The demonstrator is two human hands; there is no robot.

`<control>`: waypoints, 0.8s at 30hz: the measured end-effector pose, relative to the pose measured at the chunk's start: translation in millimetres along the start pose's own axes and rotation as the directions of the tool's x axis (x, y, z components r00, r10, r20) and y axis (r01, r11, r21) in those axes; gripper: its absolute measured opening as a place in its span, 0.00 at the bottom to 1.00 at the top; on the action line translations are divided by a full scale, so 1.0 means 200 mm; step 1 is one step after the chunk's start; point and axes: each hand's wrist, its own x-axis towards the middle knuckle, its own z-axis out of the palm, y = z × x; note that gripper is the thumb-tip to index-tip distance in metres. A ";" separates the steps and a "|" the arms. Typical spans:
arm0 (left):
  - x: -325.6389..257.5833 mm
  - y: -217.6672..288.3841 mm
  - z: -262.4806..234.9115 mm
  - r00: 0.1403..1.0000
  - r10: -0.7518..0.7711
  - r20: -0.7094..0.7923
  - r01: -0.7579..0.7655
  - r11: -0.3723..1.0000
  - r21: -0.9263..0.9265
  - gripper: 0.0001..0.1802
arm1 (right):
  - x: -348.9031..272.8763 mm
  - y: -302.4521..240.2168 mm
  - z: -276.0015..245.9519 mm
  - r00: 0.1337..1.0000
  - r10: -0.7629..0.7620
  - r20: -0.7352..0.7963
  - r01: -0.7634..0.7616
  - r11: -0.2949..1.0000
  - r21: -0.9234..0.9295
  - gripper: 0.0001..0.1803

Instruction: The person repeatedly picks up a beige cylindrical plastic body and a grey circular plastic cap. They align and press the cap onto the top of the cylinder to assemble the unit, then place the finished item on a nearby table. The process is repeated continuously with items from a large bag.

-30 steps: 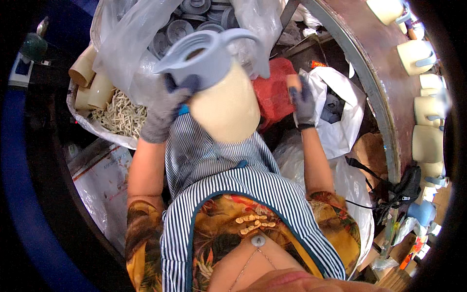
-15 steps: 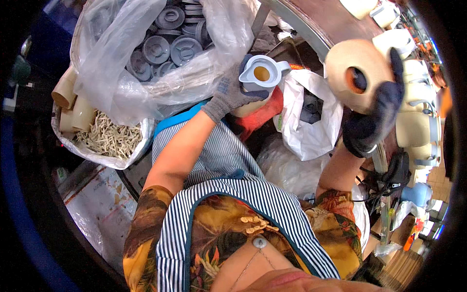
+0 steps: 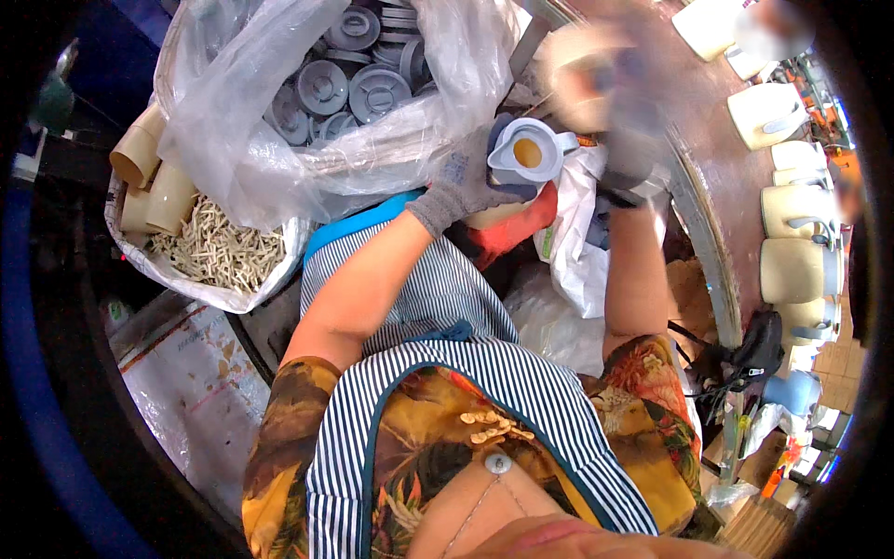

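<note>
Nearer than the grey-topped jug (image 3: 521, 174) lies crumpled clear plastic (image 3: 556, 321). Left of the jug and nearer, a white sack (image 3: 233, 300) holds short pale pieces (image 3: 228, 244) and cream tubes (image 3: 174, 198). The left hand (image 3: 477, 182) is wrapped around the jug, whose mouth shows amber inside. Just right of it, a white bag (image 3: 570, 253) contains grey parts (image 3: 597, 229). Beyond, right, the blurred right hand (image 3: 638, 121) grips a cream body (image 3: 570, 82), finger positions unclear. Beyond, left, a plastic-lined sack (image 3: 166, 70) holds round grey lids (image 3: 379, 91).
</note>
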 end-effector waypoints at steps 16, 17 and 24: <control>0.31 0.40 0.17 0.985 -0.097 0.143 -0.047 0.647 0.761 0.20 | -0.78 0.55 -0.22 0.744 0.578 0.335 -0.569 0.811 -0.134 0.32; 0.22 0.40 0.09 0.996 -0.018 0.090 -0.048 0.729 0.683 0.19 | -0.79 0.45 -0.16 0.734 0.569 0.371 -0.532 0.821 -0.209 0.34; -0.70 0.42 -0.75 0.979 0.195 -0.053 -0.125 0.790 0.600 0.28 | -0.85 0.35 0.21 0.606 0.218 0.765 0.315 0.818 -0.482 0.28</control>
